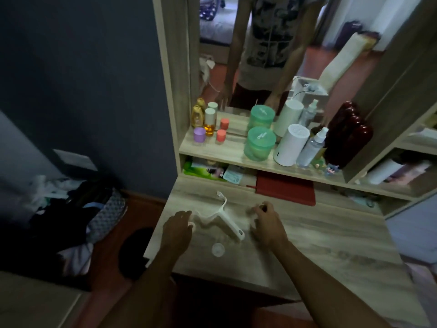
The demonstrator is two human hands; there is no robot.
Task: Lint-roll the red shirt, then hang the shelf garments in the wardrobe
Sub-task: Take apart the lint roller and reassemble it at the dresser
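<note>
Between both hands' fingers, a white roller handle (230, 220) lies on the table (319, 235). Left fingers (185, 215) seem loosely spread; right fingers (261, 208) curl, blurred. A clear cap (217, 249) sits nearer the table's front edge.

Pale wood-grain tabletop (307, 235) w/ white lint roller (230, 221) and a clear round cap (217, 249). Red folder (285, 189) at the back. On the shelf (212, 150): 2 mint-green tubs (259, 144), white cylinder (292, 144), lilac jar (199, 134), coral-capped jars (221, 135), amber bottles (197, 116), dark red bottle (350, 138). Wall (82, 79) slate blue. Floor (104, 268) reddish brown.
</note>
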